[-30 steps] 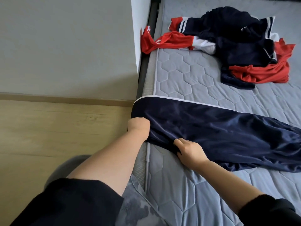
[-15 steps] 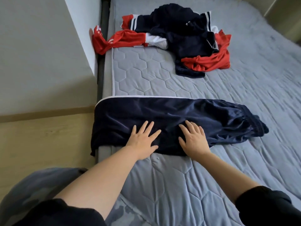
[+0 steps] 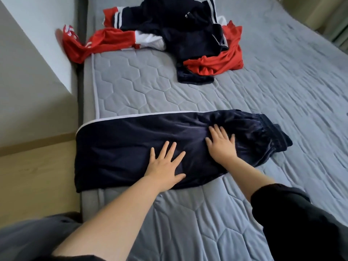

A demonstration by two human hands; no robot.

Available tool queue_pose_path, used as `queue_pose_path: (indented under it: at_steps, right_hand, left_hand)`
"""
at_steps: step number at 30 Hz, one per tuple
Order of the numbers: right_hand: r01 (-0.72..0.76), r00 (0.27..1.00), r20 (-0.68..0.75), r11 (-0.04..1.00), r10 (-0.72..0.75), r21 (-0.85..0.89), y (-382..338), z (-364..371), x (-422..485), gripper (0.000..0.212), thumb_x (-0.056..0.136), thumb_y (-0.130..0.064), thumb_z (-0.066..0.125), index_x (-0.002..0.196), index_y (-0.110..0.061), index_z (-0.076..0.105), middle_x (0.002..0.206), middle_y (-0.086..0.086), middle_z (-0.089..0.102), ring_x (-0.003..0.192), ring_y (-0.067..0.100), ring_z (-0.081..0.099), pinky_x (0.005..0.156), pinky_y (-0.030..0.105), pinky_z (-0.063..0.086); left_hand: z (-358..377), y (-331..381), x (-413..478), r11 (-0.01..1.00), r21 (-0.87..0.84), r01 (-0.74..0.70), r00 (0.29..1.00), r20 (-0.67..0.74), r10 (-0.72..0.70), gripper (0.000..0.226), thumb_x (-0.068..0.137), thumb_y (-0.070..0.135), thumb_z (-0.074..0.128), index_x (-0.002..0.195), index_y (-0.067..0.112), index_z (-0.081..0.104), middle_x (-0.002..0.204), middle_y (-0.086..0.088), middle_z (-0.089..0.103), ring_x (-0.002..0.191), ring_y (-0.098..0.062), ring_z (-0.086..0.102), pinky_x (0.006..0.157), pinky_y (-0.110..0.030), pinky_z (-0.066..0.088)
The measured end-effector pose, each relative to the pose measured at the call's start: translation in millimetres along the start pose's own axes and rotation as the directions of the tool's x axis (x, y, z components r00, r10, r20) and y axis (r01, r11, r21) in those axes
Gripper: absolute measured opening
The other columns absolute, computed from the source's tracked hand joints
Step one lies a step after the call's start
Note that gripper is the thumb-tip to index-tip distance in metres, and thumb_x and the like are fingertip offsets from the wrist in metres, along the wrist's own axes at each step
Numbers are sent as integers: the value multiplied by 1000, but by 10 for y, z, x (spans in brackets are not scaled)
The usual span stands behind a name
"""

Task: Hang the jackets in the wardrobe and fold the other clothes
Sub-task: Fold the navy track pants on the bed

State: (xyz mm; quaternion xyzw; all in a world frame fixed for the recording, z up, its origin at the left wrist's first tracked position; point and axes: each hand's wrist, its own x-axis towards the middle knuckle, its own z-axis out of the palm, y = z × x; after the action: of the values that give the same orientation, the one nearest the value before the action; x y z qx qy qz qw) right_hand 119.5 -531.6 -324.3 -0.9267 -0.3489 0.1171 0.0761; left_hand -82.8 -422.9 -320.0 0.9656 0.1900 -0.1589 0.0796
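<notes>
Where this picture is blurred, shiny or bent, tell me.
Head view: motion blur smears the right hand and the red sleeve; soft light leaves a faint sheen on the navy trousers; the wide lens curves the mattress edges.

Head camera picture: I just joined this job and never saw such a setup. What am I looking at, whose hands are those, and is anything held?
There is no machine here: a person wears one wide-angle camera on the head, looking forward and down, so the arms reaching in from below are their own. The left hand and right hand lie flat, fingers spread, on dark navy trousers stretched across a grey quilted mattress; one end hangs over the bed's edge. Nothing is gripped. Farther back sits a jumbled pile of red and navy clothes, not yet sorted.
</notes>
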Motion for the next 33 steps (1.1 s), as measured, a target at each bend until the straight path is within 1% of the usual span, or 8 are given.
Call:
queue_pose_path:
  at_steps: [3,8,12,16,20,23,29,33]
  right_hand:
    - [-362,927,-49,922,371,141,666,-199,92,56,100,-33,27,150,-11,16,159,5,9,146,21,4,117,47,1]
    - [-348,830,-337,885,444,310,963,-336,-143,48,96,-17,43,140,-1,37,152,18,26,140,31,19,114,39,12]
    - [-299,583,-566,802,583,518,1024,-460,-347,40,90,-12,52,128,-1,52,137,17,44,128,34,35,106,39,25]
    - [-375,282,-103,208,954,903,1255,-538,-441,53,88,-30,59,131,-3,45,134,16,49,124,32,45,98,34,35]
    - [-256,487,400,-311,776,915,1224,-653,-388,65,82,-49,65,132,-10,48,119,4,55,102,26,56,85,35,47]
    - [-186,585,493,-486,643,854,1211,-710,-291,51,83,-45,67,126,-19,55,116,0,62,91,23,61,87,40,50]
    - [-298,430,345,-229,834,927,1216,-638,-325,37,88,-20,52,125,-10,52,94,-2,54,83,18,50,72,26,44]
    - [-158,318,181,-136,931,978,1403,-910,-269,42,91,-11,43,133,-8,46,124,7,56,104,24,58,82,28,46]
  left_hand:
    - [-42,58,92,999,22,-37,999,30,36,75,89,67,28,147,39,-9,155,-1,-24,141,-24,-27,110,-60,-6]
    - [-151,383,280,998,6,-56,997,47,56,71,91,65,26,149,37,-4,156,-2,-21,142,-25,-25,109,-62,-5]
    - [-164,475,307,999,0,-42,998,40,42,69,92,62,26,149,35,-3,157,-3,-19,142,-24,-24,110,-60,-5]
    - [-171,453,253,986,-32,-166,986,6,167,68,93,62,22,150,35,-2,158,0,-16,143,-18,-23,113,-52,-6]
    - [-138,466,191,963,61,-263,959,127,253,80,85,73,25,148,38,-9,157,1,-19,142,-18,-23,112,-58,-5]
    - [-119,389,125,936,193,-295,951,156,267,87,82,74,30,147,36,-14,156,-1,-22,143,-21,-21,111,-61,0]
    - [-188,442,26,945,234,-228,964,192,185,86,87,10,39,146,36,-18,156,-1,-23,143,-23,-21,110,-63,8]
    - [-334,775,140,974,80,-211,957,221,189,86,84,8,40,148,38,-10,156,7,-21,144,-21,-17,110,-62,11]
